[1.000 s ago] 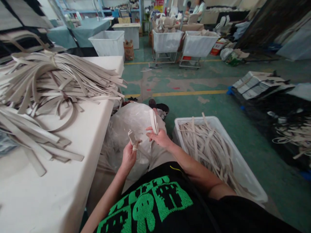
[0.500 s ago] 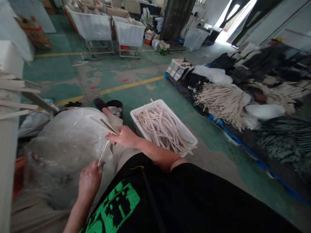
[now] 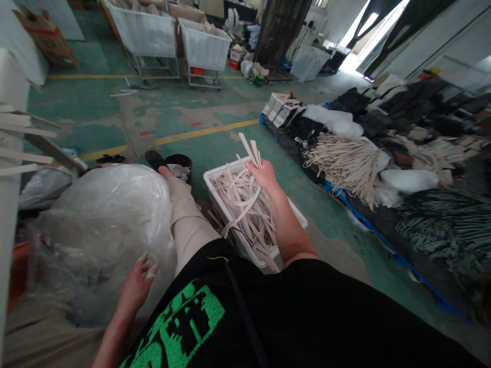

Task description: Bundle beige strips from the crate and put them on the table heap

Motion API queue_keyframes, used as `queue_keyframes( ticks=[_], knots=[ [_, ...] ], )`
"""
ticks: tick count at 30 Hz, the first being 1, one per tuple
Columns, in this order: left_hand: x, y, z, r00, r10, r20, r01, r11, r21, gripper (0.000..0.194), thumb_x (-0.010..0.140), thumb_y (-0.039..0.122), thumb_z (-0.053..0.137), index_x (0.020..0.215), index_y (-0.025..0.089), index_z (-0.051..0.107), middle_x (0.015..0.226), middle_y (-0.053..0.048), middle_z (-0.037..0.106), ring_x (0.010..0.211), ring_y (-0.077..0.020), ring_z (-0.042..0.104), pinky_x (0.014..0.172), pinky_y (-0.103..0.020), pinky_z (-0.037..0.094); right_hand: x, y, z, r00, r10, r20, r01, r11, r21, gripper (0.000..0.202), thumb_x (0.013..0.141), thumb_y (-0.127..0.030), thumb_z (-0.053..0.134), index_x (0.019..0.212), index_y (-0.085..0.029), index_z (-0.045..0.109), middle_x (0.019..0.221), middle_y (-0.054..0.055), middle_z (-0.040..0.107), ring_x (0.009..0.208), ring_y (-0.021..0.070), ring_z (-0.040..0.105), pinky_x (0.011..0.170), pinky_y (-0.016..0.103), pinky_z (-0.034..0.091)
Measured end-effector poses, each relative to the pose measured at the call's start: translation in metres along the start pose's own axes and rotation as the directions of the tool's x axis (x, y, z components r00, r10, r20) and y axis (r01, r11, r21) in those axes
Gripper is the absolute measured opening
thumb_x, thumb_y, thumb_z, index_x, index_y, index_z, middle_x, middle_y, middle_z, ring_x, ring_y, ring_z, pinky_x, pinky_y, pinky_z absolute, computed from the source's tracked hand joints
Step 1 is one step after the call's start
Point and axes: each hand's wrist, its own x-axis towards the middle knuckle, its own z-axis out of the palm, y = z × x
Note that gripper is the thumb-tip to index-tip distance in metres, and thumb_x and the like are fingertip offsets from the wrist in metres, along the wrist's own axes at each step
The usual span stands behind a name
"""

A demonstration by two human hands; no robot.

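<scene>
Over the far end of a white bin (image 3: pixel 218 197) full of pale flat strips (image 3: pixel 251 217), my right hand (image 3: pixel 264 175) is closed round a few strips, whose ends stick up past the fingers. One strip curves down from that hand into the pile. My left hand (image 3: pixel 137 286) is above a large clear plastic bag (image 3: pixel 111 214), on the left of my legs. Its fingers are apart, with pale coverings on the fingertips, and nothing shows between them.
Pale strips jut from a white surface (image 3: pixel 15 214) at the left edge. On the right, cord bundles (image 3: pixel 343 161) and plastic-wrapped goods lie along a blue-edged pallet (image 3: pixel 347 202). White wheeled carts (image 3: pixel 205 46) stand at the back. A dark bucket (image 3: pixel 180 164) is beside my foot.
My right hand has moved right, from over my lap to the bin, with strips in it. My left hand has let go of the strips and opened, dropping slightly lower.
</scene>
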Motion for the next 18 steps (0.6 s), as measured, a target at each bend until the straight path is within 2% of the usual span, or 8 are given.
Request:
queue_keyframes(
  ticks=[2,4,6,7,10,12,15,18],
  knots=[
    [0.002,-0.003,0.003,1.000,0.016,0.000,-0.016,1.000,-0.024,0.076,0.078,0.052,0.055,0.144,0.016,0.044,0.141,-0.018,0.057,0.118,-0.0344,0.064,0.098,-0.049,0.053,0.006,0.025,-0.002,0.996,0.082,-0.025,-0.085,0.981,-0.177,0.025,0.088,-0.035,0.059,0.094,-0.012,0.070,0.073,0.005,0.071,0.077,0.0195,0.068,0.076,0.027,0.048],
    [0.002,-0.005,0.003,1.000,0.023,0.006,-0.023,0.999,-0.044,0.080,0.077,0.054,0.055,0.146,0.016,0.042,0.142,-0.019,0.057,0.118,-0.0346,0.064,0.097,-0.049,0.053,0.008,0.047,-0.003,0.982,0.182,-0.049,-0.188,0.923,-0.336,0.034,0.087,-0.036,0.064,0.109,-0.012,0.069,0.091,0.011,0.074,0.094,0.0238,0.069,0.084,0.029,0.047],
    [0.002,-0.006,0.000,1.000,0.008,0.017,-0.007,0.999,-0.044,0.083,0.076,0.056,0.054,0.146,0.013,0.041,0.142,-0.022,0.056,0.117,-0.0357,0.065,0.098,-0.050,0.052,0.005,0.064,-0.003,0.960,0.268,-0.081,-0.276,0.863,-0.424,0.041,0.088,-0.037,0.065,0.119,-0.011,0.065,0.103,0.015,0.074,0.104,0.0253,0.067,0.087,0.029,0.045],
    [0.002,-0.007,-0.002,1.000,-0.004,0.021,0.004,0.999,-0.036,0.084,0.076,0.056,0.054,0.146,0.011,0.041,0.141,-0.023,0.056,0.116,-0.0362,0.065,0.098,-0.051,0.052,0.003,0.071,-0.003,0.951,0.297,-0.089,-0.305,0.846,-0.437,0.039,0.091,-0.036,0.062,0.119,-0.009,0.065,0.102,0.016,0.074,0.104,0.0245,0.066,0.087,0.027,0.045],
    [0.004,-0.010,-0.006,0.999,-0.035,0.032,0.035,0.999,0.001,0.084,0.076,0.056,0.052,0.145,0.009,0.043,0.140,-0.024,0.057,0.114,-0.0370,0.066,0.099,-0.052,0.051,-0.007,0.084,-0.002,0.941,0.331,-0.070,-0.329,0.845,-0.423,0.031,0.097,-0.031,0.051,0.103,-0.006,0.068,0.082,0.014,0.072,0.091,0.0181,0.067,0.079,0.022,0.042],
    [0.006,-0.013,-0.007,0.998,-0.045,0.044,0.044,0.999,0.010,0.083,0.076,0.055,0.051,0.144,0.008,0.044,0.139,-0.025,0.057,0.114,-0.0370,0.066,0.099,-0.052,0.051,-0.010,0.087,0.001,0.939,0.338,-0.056,-0.331,0.852,-0.405,0.027,0.096,-0.029,0.053,0.091,-0.007,0.068,0.071,0.009,0.069,0.078,0.0134,0.063,0.073,0.021,0.039],
    [0.009,-0.017,-0.008,0.998,-0.043,0.053,0.041,0.998,0.044,0.079,0.076,0.056,0.050,0.140,0.010,0.048,0.138,-0.025,0.058,0.113,-0.0373,0.066,0.099,-0.052,0.050,-0.009,0.085,0.008,0.939,0.344,-0.024,-0.330,0.875,-0.356,0.022,0.091,-0.023,0.057,0.077,-0.008,0.065,0.055,0.002,0.060,0.060,0.0089,0.053,0.065,0.021,0.036],
    [0.011,-0.020,-0.012,0.997,-0.065,0.042,0.061,0.992,0.106,0.069,0.077,0.054,0.052,0.132,0.012,0.055,0.134,-0.024,0.061,0.112,-0.0388,0.066,0.096,-0.052,0.050,0.001,0.075,0.019,0.945,0.325,0.020,-0.307,0.911,-0.276,0.026,0.090,-0.023,0.055,0.071,-0.008,0.065,0.048,0.000,0.055,0.052,0.0076,0.048,0.060,0.021,0.034]
  ],
)
